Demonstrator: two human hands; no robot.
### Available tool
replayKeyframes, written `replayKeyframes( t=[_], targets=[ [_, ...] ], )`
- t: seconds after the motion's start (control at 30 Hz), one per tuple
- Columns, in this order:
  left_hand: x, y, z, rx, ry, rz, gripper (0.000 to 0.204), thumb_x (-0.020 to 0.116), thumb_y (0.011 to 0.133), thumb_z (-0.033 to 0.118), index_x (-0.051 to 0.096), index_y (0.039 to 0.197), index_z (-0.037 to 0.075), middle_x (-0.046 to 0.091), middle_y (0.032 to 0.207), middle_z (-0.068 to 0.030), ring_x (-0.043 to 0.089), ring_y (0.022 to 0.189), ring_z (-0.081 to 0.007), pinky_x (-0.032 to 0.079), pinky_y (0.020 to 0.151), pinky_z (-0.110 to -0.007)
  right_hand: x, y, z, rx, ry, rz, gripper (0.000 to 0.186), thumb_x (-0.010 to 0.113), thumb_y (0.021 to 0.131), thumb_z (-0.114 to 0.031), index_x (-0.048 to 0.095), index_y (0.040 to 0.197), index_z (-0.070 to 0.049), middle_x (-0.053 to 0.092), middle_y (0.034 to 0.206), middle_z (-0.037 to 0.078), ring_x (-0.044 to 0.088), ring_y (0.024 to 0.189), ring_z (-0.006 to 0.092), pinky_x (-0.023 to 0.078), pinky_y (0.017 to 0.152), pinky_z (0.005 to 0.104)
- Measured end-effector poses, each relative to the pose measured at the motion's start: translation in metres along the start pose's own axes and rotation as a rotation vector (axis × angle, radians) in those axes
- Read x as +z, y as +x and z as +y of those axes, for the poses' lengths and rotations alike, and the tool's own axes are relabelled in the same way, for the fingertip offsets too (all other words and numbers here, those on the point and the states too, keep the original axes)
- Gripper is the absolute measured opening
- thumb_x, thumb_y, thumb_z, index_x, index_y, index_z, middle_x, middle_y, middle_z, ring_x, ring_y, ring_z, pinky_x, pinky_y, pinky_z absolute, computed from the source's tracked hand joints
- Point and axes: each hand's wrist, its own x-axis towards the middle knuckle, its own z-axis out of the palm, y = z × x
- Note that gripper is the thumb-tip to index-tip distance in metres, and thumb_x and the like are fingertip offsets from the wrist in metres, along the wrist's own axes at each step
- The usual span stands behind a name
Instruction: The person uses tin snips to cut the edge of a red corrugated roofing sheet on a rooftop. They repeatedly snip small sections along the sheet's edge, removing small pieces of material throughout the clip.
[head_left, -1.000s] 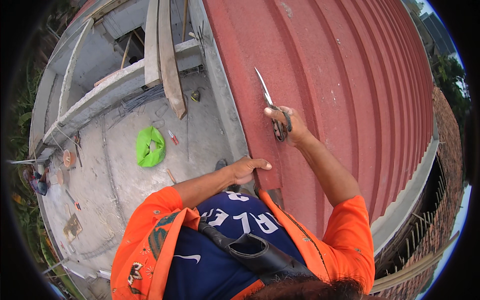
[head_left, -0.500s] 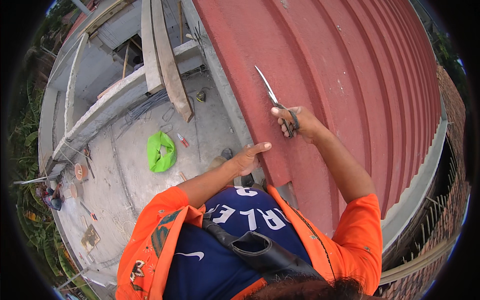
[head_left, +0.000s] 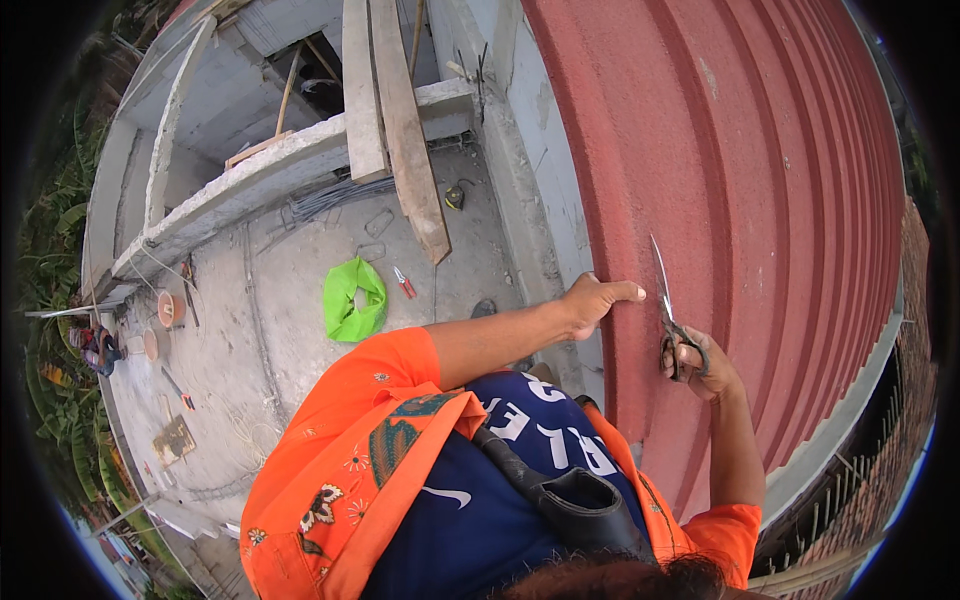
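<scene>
A ribbed red roof sheet [head_left: 640,180] runs along my right side. At its left edge, my left hand [head_left: 588,305] is closed, thumb lying on top and the other fingers mostly hidden at the side. My right hand [head_left: 708,368] holds dark-handled scissors [head_left: 662,278] over the sheet, with the fingers through the handle loops. The silvery blades look closed together and point away from me. Whether the tip touches the sheet I cannot tell.
Below on the left is a concrete floor with a bright green cloth [head_left: 355,318], red-handled pliers [head_left: 405,283], a tape measure [head_left: 455,196] and buckets [head_left: 171,309]. Two wooden planks [head_left: 408,130] lean over a low wall. Another person [head_left: 103,348] crouches at far left.
The view has swung, so the roof edge sits further right. My left hand has moved farther along that edge, and the scissors are now nearer my body, beside the left hand.
</scene>
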Motion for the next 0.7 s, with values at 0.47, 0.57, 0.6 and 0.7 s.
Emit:
replayKeyframes(
  t=[0.47,0.57,0.6,0.7],
  targets=[
    [-0.004,0.001,0.012,-0.138,-0.081,-0.044,0.039,0.081,0.094,0.008,0.068,0.130,0.003,0.074,0.123,-0.0106,0.072,0.118,-0.0279,0.056,0.112,-0.052,-0.017,0.004,-0.012,-0.085,-0.203,-0.144,0.045,0.101,0.084,-0.027,0.063,0.102,-0.010,0.074,0.098,0.005,0.070,0.081,0.0137,0.051,0.060,0.0287],
    [-0.001,0.001,0.011,-0.093,-0.072,-0.037,0.035,0.082,0.093,0.008,0.070,0.126,0.001,0.074,0.122,-0.0109,0.072,0.117,-0.0270,0.058,0.110,-0.051,-0.027,0.001,-0.019,-0.038,-0.093,-0.250,0.045,0.096,0.089,-0.028,0.067,0.117,-0.007,0.077,0.112,0.009,0.073,0.098,0.0165,0.057,0.073,0.0283],
    [-0.003,0.001,0.009,-0.092,-0.069,-0.030,0.035,0.082,0.093,0.008,0.070,0.126,0.001,0.074,0.122,-0.0110,0.072,0.117,-0.0270,0.057,0.110,-0.051,-0.028,-0.001,-0.021,-0.009,-0.029,-0.263,0.045,0.093,0.093,-0.029,0.067,0.122,-0.006,0.077,0.115,0.010,0.074,0.103,0.0174,0.058,0.078,0.0287],
    [-0.004,0.002,0.007,-0.073,-0.060,-0.001,0.034,0.081,0.093,0.008,0.070,0.124,0.001,0.074,0.121,-0.0114,0.072,0.116,-0.0271,0.057,0.109,-0.051,-0.027,-0.009,-0.023,0.051,0.243,-0.303,0.039,0.081,0.102,-0.028,0.066,0.130,-0.005,0.078,0.118,0.011,0.074,0.107,0.0189,0.059,0.085,0.0310]
  ],
)
